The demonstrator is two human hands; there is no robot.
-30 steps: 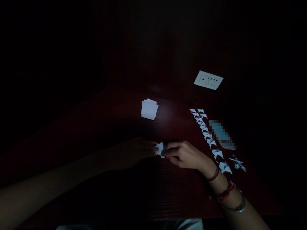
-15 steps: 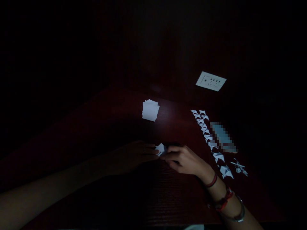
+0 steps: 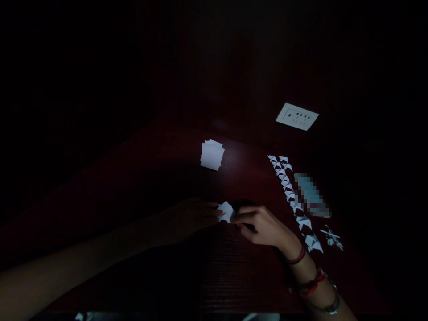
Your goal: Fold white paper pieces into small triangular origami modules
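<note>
A small white folded paper piece (image 3: 226, 211) lies between my two hands on the dark red table (image 3: 140, 178). My left hand (image 3: 189, 218) rests on the table in shadow, its fingertips pinching the paper's left side. My right hand (image 3: 261, 225) has its fingers curled and pinches the paper's right edge. Red bands and a metal bangle sit on my right wrist. A stack of white paper squares (image 3: 211, 154) lies further back at the centre.
A row of several folded white paper triangles (image 3: 292, 198) runs diagonally on the right. Beside it lies a blurred flat object (image 3: 311, 195). A few loose folded bits (image 3: 331, 237) lie at the near right. A white socket plate (image 3: 297, 116) sits at the back right. The surroundings are dark.
Both hands have kept hold of the paper piece and worked it slightly; its visible shape has shifted a little. The view has drifted slightly, nothing else moved.
</note>
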